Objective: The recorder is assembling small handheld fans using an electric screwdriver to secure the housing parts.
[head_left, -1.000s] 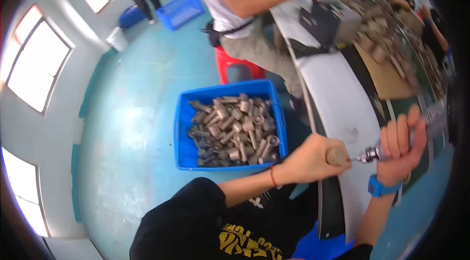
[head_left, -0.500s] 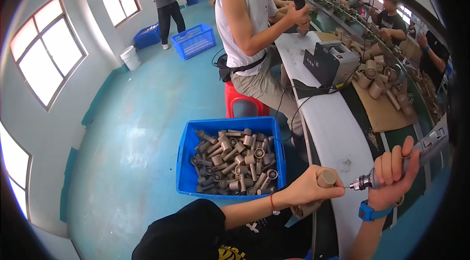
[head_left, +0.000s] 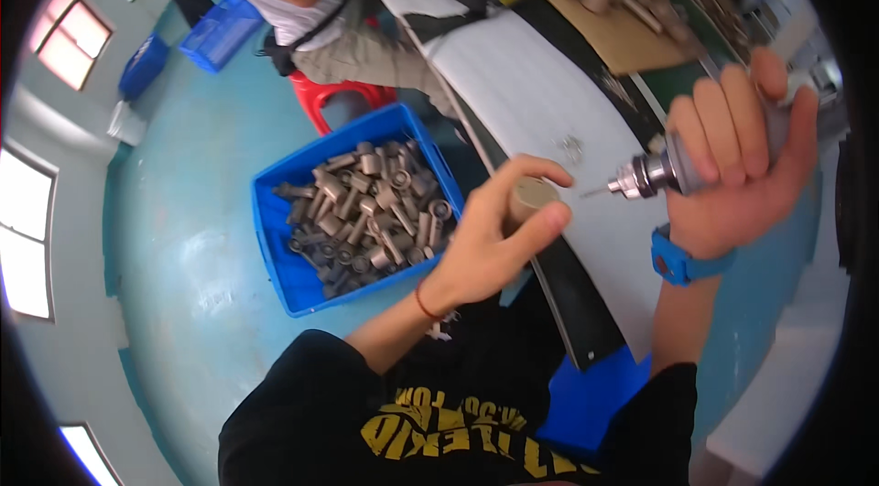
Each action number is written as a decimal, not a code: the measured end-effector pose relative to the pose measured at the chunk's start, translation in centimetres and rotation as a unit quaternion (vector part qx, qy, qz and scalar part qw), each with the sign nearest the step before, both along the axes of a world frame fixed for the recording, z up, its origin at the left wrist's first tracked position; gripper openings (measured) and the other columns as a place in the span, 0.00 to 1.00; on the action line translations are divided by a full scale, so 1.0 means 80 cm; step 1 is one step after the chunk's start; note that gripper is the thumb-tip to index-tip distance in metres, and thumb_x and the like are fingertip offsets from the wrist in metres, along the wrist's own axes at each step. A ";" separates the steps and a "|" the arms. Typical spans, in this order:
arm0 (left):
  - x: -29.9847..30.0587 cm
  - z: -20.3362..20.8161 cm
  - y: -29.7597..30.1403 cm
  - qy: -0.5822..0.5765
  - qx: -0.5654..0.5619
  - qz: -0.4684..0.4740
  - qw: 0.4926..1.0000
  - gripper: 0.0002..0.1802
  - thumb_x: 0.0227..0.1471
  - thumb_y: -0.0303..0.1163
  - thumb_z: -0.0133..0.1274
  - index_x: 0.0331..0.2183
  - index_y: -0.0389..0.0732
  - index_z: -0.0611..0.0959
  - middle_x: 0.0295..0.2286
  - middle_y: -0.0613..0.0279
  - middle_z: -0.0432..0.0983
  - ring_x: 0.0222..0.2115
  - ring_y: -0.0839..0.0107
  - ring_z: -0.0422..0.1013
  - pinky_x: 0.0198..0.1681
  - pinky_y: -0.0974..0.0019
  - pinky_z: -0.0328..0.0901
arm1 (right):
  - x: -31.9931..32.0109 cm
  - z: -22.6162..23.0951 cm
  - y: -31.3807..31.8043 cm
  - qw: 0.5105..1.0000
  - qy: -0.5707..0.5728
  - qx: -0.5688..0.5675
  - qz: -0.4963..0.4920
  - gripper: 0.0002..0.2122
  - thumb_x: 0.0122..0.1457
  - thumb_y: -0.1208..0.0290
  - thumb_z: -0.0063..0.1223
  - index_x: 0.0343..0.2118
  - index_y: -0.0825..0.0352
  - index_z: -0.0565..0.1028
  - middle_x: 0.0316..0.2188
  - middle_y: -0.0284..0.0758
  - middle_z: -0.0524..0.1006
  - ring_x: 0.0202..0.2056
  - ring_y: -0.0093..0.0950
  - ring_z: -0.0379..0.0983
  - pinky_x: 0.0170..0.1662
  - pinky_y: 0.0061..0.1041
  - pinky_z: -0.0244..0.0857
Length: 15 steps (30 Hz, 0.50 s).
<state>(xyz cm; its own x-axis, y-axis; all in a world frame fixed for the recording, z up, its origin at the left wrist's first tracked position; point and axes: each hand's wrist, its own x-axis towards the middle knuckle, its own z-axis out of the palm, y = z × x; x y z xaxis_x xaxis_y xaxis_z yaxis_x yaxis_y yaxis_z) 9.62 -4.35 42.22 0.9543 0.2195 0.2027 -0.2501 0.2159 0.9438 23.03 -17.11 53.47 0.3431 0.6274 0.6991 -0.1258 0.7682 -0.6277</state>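
White sheeting (head_left: 540, 92) lies on the bench (head_left: 579, 307). I see the left hand (head_left: 485, 239) holding a brown cylinder (head_left: 533, 197) between thumb and fingers, round end upward; the right hand (head_left: 737, 152) wraps a rotary tool (head_left: 652, 173), its long axis pointing leftward, bit (head_left: 597, 191) beyond the grip.

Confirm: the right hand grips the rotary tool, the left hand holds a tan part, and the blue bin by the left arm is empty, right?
Not empty: the head view shows the blue bin full of brownish parts. The right hand grips the rotary tool; the left hand holds a tan part.
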 end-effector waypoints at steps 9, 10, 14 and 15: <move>-0.003 -0.004 0.000 -0.038 0.227 0.035 0.973 0.14 0.51 0.33 0.55 0.35 0.34 0.73 0.22 0.64 0.72 0.22 0.79 0.65 0.29 0.74 0.61 | -0.028 0.002 0.001 0.995 -0.016 -0.097 0.008 0.13 0.64 0.57 0.35 0.35 0.61 0.66 0.15 0.25 0.64 0.16 0.16 0.58 0.24 0.18 0.57; -0.005 -0.002 0.001 -0.035 0.246 0.032 0.968 0.13 0.50 0.32 0.55 0.35 0.34 0.73 0.22 0.62 0.72 0.22 0.77 0.66 0.28 0.74 0.61 | -0.030 -0.006 0.011 0.997 0.001 -0.072 0.007 0.13 0.64 0.56 0.34 0.35 0.61 0.66 0.15 0.25 0.64 0.16 0.16 0.58 0.24 0.17 0.57; -0.001 0.004 -0.002 -0.018 0.278 -0.001 0.960 0.14 0.50 0.32 0.56 0.34 0.33 0.73 0.21 0.58 0.72 0.21 0.73 0.68 0.28 0.72 0.61 | -0.029 0.010 0.012 0.989 -0.066 -0.130 0.010 0.15 0.65 0.55 0.31 0.36 0.61 0.66 0.15 0.24 0.64 0.16 0.15 0.58 0.24 0.17 0.57; 0.000 0.003 -0.003 -0.019 0.278 0.000 0.961 0.14 0.50 0.32 0.56 0.34 0.33 0.73 0.21 0.58 0.72 0.21 0.73 0.68 0.28 0.72 0.61 | -0.028 0.011 0.012 0.989 -0.066 -0.131 0.011 0.15 0.65 0.55 0.31 0.36 0.61 0.66 0.15 0.24 0.64 0.16 0.15 0.58 0.24 0.17 0.57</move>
<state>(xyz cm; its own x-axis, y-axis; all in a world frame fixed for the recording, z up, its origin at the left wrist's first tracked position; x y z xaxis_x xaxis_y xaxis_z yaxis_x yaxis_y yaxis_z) 9.64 -4.58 42.45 0.9442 0.0676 0.3223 -0.2857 -0.3182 0.9040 20.78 -16.13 54.35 0.2442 0.7988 0.5498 -0.0440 0.5755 -0.8167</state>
